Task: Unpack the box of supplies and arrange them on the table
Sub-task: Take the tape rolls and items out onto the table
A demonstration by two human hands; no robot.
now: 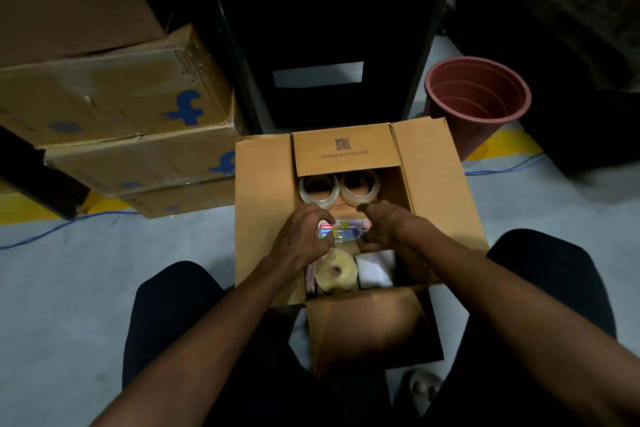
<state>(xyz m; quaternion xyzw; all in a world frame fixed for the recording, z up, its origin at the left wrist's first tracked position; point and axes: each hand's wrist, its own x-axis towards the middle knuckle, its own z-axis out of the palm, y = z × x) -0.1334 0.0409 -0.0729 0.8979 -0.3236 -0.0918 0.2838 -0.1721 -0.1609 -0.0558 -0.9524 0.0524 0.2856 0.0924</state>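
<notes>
**Box open on the floor, both hands on a packet inside**

Box (433,184) of supplies sits on the pale floor (69,288) between the person's knees, all 4 flaps folded outward. The far flap carries a small printed code. Inside, along the far wall, 2 clear tape rolls (318,191) stand side by side, touching or nearly so. Nearer the person, a yellowish roll (337,270) lies next to a white block (375,269), with thin flat items wedged upright against the left wall beside the roll.

Across the middle of the box lies a colourful plastic-wrapped packet (344,230). The left hand (301,236) reaches in from the left and its fingers curl closed around that end of the packet. The right hand (381,227) comes in from the right with fingers bent around the other end. Both hands grip the packet, which is still inside the box.

To the left, 3 stacked cartons (121,107) with blue logos rest on the floor, a larger plain carton above them. A reddish-brown plastic pot (478,97) stands just beyond the box's right flap. A blue cable (52,232) runs along the floor under the cartons. Behind the box rises a dark piece of furniture (329,28); no tabletop is in view.
</notes>
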